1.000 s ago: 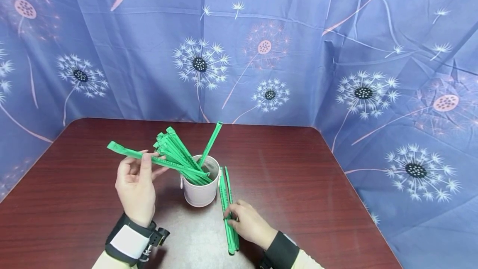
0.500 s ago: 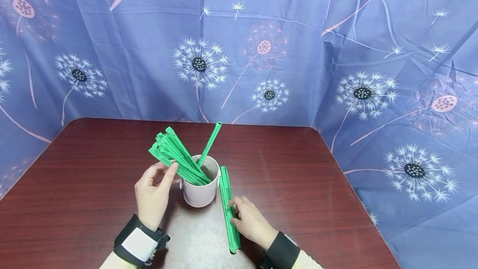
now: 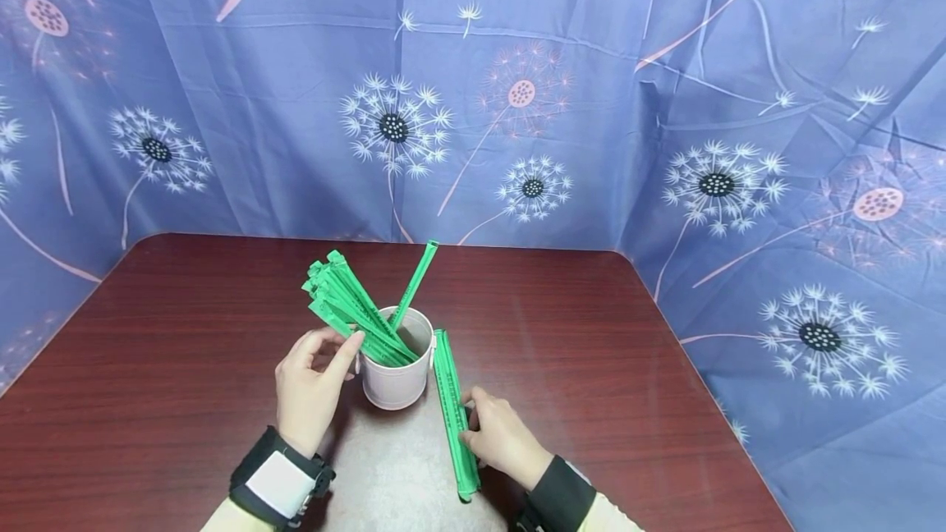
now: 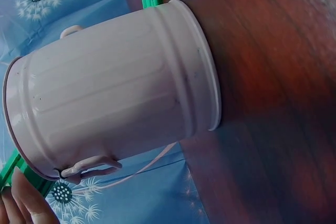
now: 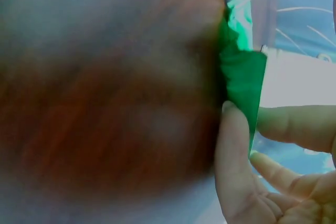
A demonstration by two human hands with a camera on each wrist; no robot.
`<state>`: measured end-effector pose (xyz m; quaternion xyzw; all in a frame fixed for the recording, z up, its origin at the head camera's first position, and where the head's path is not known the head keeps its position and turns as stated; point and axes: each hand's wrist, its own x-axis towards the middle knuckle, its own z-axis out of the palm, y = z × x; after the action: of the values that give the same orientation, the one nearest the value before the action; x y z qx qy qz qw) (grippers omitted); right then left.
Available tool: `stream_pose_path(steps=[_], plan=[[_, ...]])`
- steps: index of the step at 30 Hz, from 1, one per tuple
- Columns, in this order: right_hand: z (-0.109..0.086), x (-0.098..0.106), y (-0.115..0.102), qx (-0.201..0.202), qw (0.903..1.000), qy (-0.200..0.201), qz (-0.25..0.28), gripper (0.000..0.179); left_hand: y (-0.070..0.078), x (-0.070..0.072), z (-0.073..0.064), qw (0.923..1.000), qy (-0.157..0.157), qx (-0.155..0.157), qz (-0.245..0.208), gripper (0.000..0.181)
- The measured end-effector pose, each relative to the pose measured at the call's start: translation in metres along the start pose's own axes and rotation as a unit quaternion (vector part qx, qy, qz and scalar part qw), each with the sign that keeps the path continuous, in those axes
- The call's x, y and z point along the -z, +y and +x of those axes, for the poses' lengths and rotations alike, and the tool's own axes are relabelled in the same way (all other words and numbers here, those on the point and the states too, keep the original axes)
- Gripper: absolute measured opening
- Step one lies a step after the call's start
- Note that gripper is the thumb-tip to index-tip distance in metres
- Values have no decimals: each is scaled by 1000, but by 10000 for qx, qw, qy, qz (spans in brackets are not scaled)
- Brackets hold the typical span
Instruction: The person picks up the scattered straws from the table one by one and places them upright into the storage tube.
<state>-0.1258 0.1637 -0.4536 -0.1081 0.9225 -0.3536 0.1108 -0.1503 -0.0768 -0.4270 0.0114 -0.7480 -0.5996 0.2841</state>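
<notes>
A small pale pink bucket (image 3: 395, 388) stands upright on the table, seen sideways in the left wrist view. A bundle of long, thin green stick packets (image 3: 336, 290) leans left in it, and a single green packet (image 3: 415, 282) leans right. My left hand (image 3: 309, 396) pinches the lowest packet of the bundle just outside the bucket's rim. Right of the bucket, a few green packets (image 3: 449, 405) lie lengthwise together. My right hand (image 3: 504, 442) pinches at their right edge; in the right wrist view, thumb and index finger stand on either side of a green packet (image 5: 242, 85).
The dark red wooden table (image 3: 606, 368) has a bright, shiny patch in front of the bucket. A blue curtain (image 3: 473, 138) with dandelion prints hangs behind the table and along its sides. Small handles (image 4: 94, 166) sit on the bucket's sides.
My left hand has moved right and down, bringing its packet from a near-level position into the bucket with the bundle. My right fingers have shifted slightly right, and the packets on the table lie closer together.
</notes>
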Motion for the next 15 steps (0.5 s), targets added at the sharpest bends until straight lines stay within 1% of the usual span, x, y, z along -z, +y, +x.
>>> stream_pose_path(steps=[2, 5, 7, 9, 11, 15], plan=[[1, 0, -1, -187, 9998, -35, 45, 41, 0, 0, 0, 9999, -28, 120, -73, 12], [3, 2, -2, -401, 9992, -34, -85, 45, 1, 0, -1, 9991, -64, 334, -263, 19], [4, 3, -3, -502, 9985, -9, -214, 47, 2, 0, -2, 9984, -75, 443, -357, 24], [4, 4, -2, -573, 9980, 0, -255, 48, 3, 1, -2, 9978, -81, 528, -397, 26], [4, 4, -2, -612, 9980, 7, -148, 50, 4, 2, -3, 9974, -81, 606, -391, 25], [3, 4, 1, -601, 9976, 49, 345, 53, 5, 3, -3, 9965, -178, 731, -360, 27]])
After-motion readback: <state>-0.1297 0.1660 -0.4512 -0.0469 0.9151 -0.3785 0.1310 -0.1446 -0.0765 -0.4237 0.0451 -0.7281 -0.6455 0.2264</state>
